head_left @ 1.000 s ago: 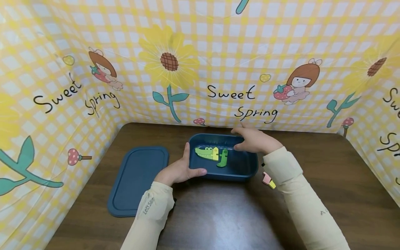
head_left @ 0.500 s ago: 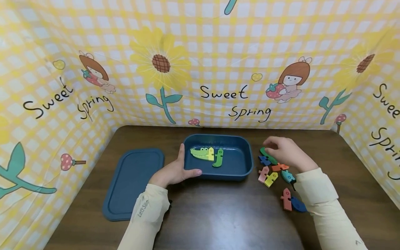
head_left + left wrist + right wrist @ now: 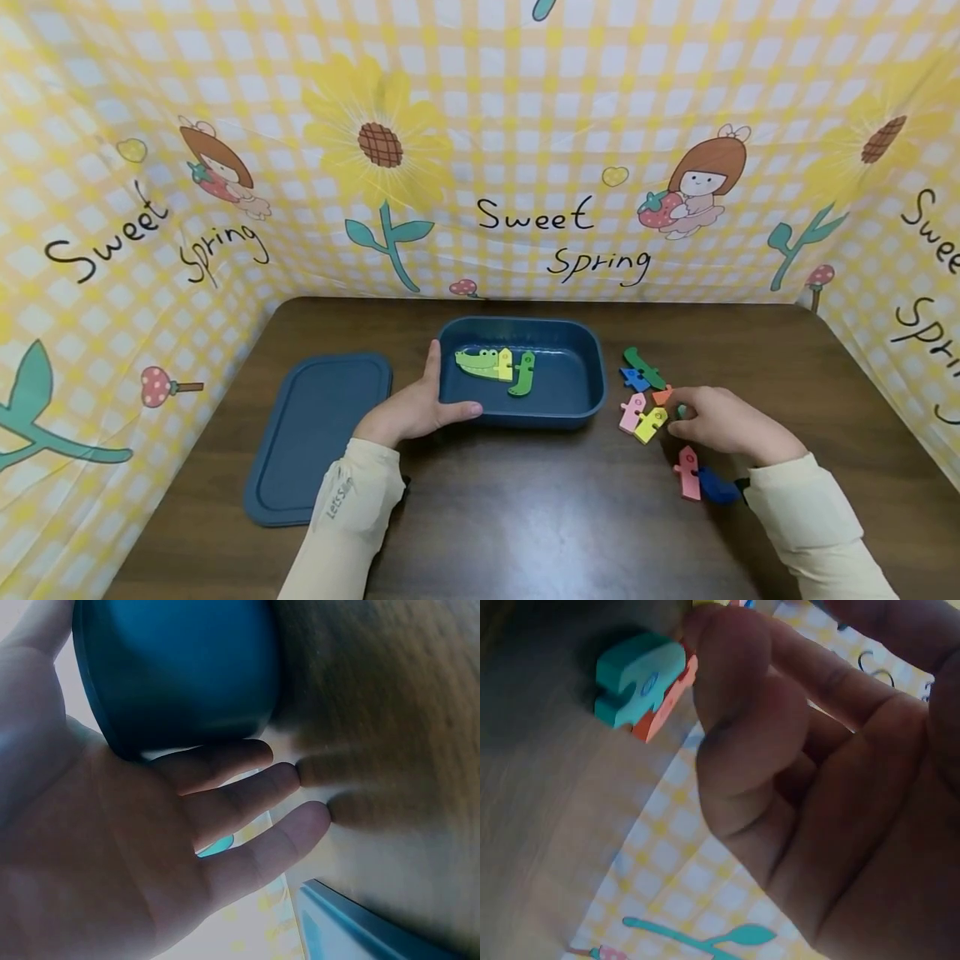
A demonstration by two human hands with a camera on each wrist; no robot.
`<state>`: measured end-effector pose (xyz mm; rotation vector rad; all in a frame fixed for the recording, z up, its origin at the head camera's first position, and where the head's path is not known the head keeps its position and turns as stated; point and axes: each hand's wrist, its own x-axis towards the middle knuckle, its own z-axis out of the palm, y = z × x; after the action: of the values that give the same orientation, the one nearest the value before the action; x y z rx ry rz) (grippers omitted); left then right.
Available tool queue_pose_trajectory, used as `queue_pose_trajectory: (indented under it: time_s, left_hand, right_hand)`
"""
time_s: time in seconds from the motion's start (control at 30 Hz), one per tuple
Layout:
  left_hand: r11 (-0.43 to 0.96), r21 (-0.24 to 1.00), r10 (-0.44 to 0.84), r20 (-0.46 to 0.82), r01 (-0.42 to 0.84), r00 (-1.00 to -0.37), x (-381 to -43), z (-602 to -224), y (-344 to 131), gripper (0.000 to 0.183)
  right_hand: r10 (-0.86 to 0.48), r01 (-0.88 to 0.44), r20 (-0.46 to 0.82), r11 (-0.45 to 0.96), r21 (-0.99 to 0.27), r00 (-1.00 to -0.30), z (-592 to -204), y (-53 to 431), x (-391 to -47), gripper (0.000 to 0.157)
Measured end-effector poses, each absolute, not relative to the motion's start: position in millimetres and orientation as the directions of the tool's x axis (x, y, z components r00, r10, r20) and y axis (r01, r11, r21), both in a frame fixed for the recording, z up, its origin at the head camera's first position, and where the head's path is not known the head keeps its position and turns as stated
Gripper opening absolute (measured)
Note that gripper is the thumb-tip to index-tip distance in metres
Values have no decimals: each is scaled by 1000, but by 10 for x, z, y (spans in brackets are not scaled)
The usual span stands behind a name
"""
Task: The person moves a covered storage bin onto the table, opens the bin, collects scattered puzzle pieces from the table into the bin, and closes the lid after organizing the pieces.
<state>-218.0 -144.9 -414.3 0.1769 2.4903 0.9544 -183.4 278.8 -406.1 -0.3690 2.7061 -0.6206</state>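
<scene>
My left hand (image 3: 412, 412) touches the near left corner of a dark blue plastic box (image 3: 543, 418), thumb along the front wall and fingers, straight in the left wrist view, at the left end. Inside the box lie a green crocodile-head puzzle piece (image 3: 477, 364) joined to a yellow piece (image 3: 506, 365), and a green tail piece (image 3: 525, 373). Right of the box, my right hand (image 3: 731, 425) hovers with bent fingers around a teal puzzle piece (image 3: 645, 679). A gap shows between thumb and index finger. An orange piece (image 3: 664, 709) lies against the teal one.
Beside the box lie a dark green piece (image 3: 641, 367) and blue (image 3: 634, 380), pink (image 3: 632, 412) and yellow puzzle pieces (image 3: 650, 425). Nearer are a coral piece (image 3: 687, 473) and a dark blue one (image 3: 717, 486). The box lid (image 3: 322, 437) lies at left; patterned cloth (image 3: 525, 150) walls the table.
My right hand has moved from above the box's right end, past the dark green piece, towards me and right to the teal piece. The left hand has stayed on the box.
</scene>
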Motion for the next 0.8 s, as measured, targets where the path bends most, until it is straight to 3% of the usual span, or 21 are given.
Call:
queue_pose_trajectory:
  time_s: [0.27,0.53,0.6,0.8]
  left_hand:
    - [753,657,283,-373,-36,-884,-2206,-4159,-1456,125]
    - [744,668,299,-366,-25,-881,-2230,-4143,-1459,125]
    - [746,665,294,-369,-30,-882,-2226,-4141,-1461,125]
    - [747,665,294,-370,-30,-881,-2213,-4156,-1462,125]
  right_hand:
    - [-271,-166,-290,925,-341,-918,-4111,2689,-1785,42]
    - [-224,-134,-309,949,-287,-924,-4171,2581,-1781,77]
    - [-219,-128,-324,951,-280,-920,-4184,2565,-1783,75]
    - [-227,-130,-362,953,-273,-904,-4164,2565,-1790,44]
